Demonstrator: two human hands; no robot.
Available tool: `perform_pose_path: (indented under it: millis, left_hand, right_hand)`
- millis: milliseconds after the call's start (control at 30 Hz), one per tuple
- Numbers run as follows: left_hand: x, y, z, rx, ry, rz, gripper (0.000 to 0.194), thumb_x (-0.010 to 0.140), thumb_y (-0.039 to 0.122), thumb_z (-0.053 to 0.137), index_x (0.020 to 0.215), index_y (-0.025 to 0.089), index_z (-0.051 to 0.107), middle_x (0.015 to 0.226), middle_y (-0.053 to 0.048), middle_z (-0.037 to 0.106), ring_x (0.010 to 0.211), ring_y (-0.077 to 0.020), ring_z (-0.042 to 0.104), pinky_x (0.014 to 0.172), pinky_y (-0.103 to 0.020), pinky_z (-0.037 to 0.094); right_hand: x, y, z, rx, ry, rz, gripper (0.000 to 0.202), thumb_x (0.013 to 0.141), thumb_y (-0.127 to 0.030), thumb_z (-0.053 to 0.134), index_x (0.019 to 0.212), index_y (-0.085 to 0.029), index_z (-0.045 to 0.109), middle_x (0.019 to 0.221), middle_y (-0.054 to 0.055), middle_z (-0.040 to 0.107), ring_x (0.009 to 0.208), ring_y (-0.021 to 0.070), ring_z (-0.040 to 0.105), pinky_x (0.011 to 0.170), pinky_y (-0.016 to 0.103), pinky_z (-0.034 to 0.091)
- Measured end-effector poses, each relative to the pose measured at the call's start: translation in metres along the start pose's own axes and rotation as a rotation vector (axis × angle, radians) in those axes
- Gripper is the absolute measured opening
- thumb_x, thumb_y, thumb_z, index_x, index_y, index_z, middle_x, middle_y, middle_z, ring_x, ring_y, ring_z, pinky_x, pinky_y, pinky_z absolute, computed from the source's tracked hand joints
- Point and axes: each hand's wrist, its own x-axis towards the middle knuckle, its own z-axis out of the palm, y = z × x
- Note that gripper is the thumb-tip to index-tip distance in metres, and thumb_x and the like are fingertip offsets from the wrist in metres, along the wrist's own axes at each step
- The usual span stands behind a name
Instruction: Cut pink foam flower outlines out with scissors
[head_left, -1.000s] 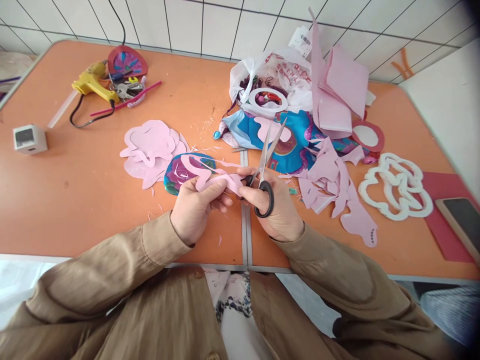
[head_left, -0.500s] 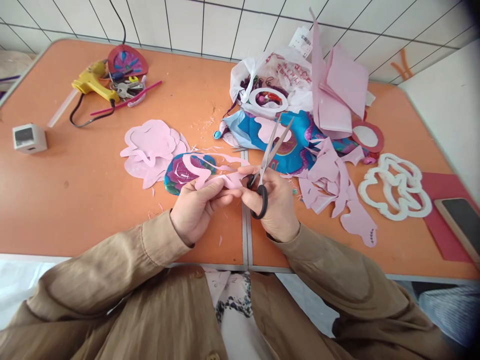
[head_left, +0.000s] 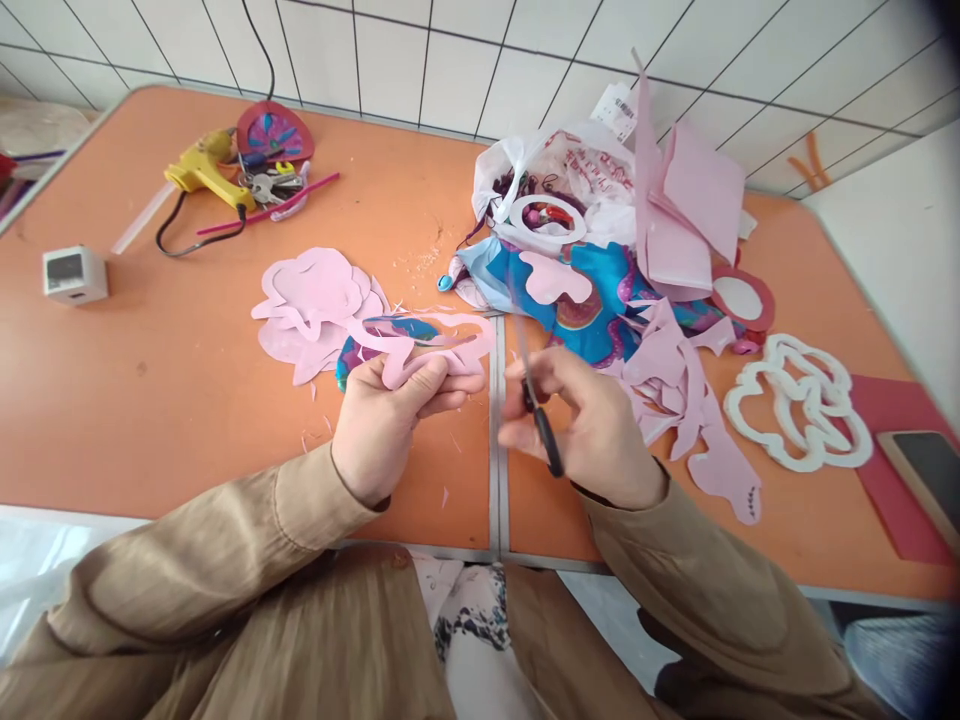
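Observation:
A wavy pink cut-out frame, like paper or thin felt, is pinched between the thumb and fingers of my left hand. My right hand holds black-handled scissors by the handles, off to the right of the cut-out; their blades point away and are smeared by motion. Under the cut-out lies a blue and purple patterned piece, partly covered. A pile of pink cloud-shaped pieces rests just beyond my left hand. Pink scraps lie beyond my right hand.
A yellow glue gun and keys lie far left, near a small white cube. At the back are a plastic bag, blue patterned fabric and folded pink sheets. White cloud-shaped frames and a phone lie right.
My right hand has let go of the pink cut-out and moved right and down with the scissors. My left hand still holds the cut-out. The whole view has shifted slightly.

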Motion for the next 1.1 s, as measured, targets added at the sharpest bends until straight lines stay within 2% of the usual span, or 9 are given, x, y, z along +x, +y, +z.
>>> perform_pose_path:
  millis: [133,233,367,500,667,833,1100]
  left_hand:
    - [0.003,0.001,-0.002,0.003,0.022,0.010,0.021,0.068,0.024,0.087,0.073,0.010,0.073,0.068,-0.007,0.077,0.068,-0.0169,0.077,0.061,-0.017,0.059]
    - [0.005,0.000,-0.004,0.034,0.024,0.017,0.018,0.071,0.024,0.084,0.073,0.010,0.073,0.069,-0.008,0.077,0.068,-0.0170,0.077,0.061,-0.018,0.059]
    - [0.005,0.001,-0.005,0.094,0.039,0.051,0.020,0.072,0.027,0.084,0.078,0.011,0.073,0.075,-0.009,0.079,0.071,-0.0195,0.078,0.063,-0.022,0.061]
    - [0.006,0.000,-0.005,0.131,0.037,0.084,0.025,0.070,0.031,0.086,0.077,0.012,0.071,0.069,-0.008,0.077,0.067,-0.0209,0.077,0.060,-0.025,0.061]
    - [0.006,-0.002,-0.005,0.158,0.020,0.122,0.020,0.072,0.029,0.082,0.076,0.013,0.071,0.066,-0.006,0.075,0.061,-0.0186,0.075,0.055,-0.024,0.058]
    - [0.004,-0.005,-0.003,0.172,0.046,0.123,0.019,0.074,0.029,0.081,0.076,0.013,0.070,0.061,-0.004,0.073,0.058,-0.0165,0.073,0.053,-0.022,0.055]
    - [0.004,-0.007,-0.003,0.131,0.021,0.099,0.020,0.072,0.030,0.083,0.073,0.014,0.070,0.058,-0.003,0.072,0.055,-0.0152,0.071,0.052,-0.022,0.055]
  right_hand:
    - [0.001,-0.002,-0.007,-0.092,-0.282,0.066,0.047,0.072,-0.063,0.079,0.083,-0.022,0.060,0.064,-0.002,0.062,0.057,0.0154,0.055,0.053,0.030,0.041]
    - [0.002,0.000,-0.008,-0.162,-0.334,0.054,0.042,0.076,-0.060,0.078,0.078,-0.021,0.062,0.062,-0.002,0.060,0.055,0.0131,0.050,0.052,0.028,0.038]
    - [0.000,-0.001,-0.010,-0.274,-0.281,-0.034,0.034,0.080,-0.051,0.078,0.077,-0.020,0.066,0.060,-0.003,0.058,0.054,0.0117,0.046,0.052,0.027,0.036]
    - [-0.002,0.000,-0.011,-0.432,-0.224,-0.165,0.030,0.082,-0.047,0.078,0.076,-0.020,0.067,0.059,-0.003,0.055,0.054,0.0115,0.044,0.052,0.027,0.035]
    - [-0.004,0.005,-0.007,-0.546,-0.134,-0.325,0.030,0.087,-0.049,0.073,0.094,-0.020,0.072,0.060,-0.002,0.058,0.055,0.0136,0.049,0.055,0.029,0.038]
    - [-0.008,0.008,-0.003,-0.580,-0.079,-0.373,0.035,0.089,-0.047,0.072,0.107,-0.018,0.073,0.062,0.000,0.064,0.057,0.0161,0.055,0.058,0.031,0.041]
    - [-0.010,0.007,-0.001,-0.634,-0.044,-0.370,0.031,0.087,-0.044,0.075,0.109,-0.023,0.075,0.062,0.000,0.065,0.058,0.0177,0.056,0.060,0.033,0.040]
